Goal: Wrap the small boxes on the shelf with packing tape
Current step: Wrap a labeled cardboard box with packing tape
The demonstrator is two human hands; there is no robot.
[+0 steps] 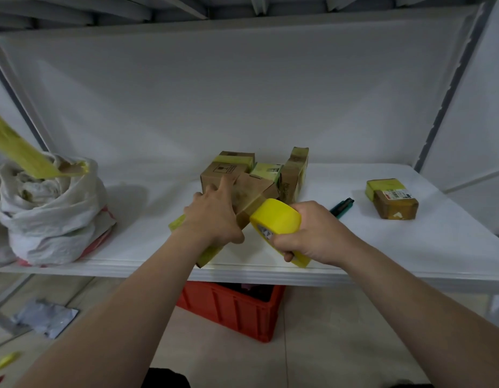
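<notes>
The fingers [223,182] of your left hand [212,217] are clamped over the held box [253,197], thumb against its near side, at the front edge of the shelf [410,247]. Left of the held box slumps one white bag [46,219]. Behind it three more small boxes [227,170] huddle, touching. Just right of it your right hand [318,231] is curled tight round the one tape roll [276,217], which touches its corner. Farther right lie one cutter [342,206] and one taped box [392,200]. The cardboard looks light and stiff, so hold the flat faces and mind the sticky tape.
</notes>
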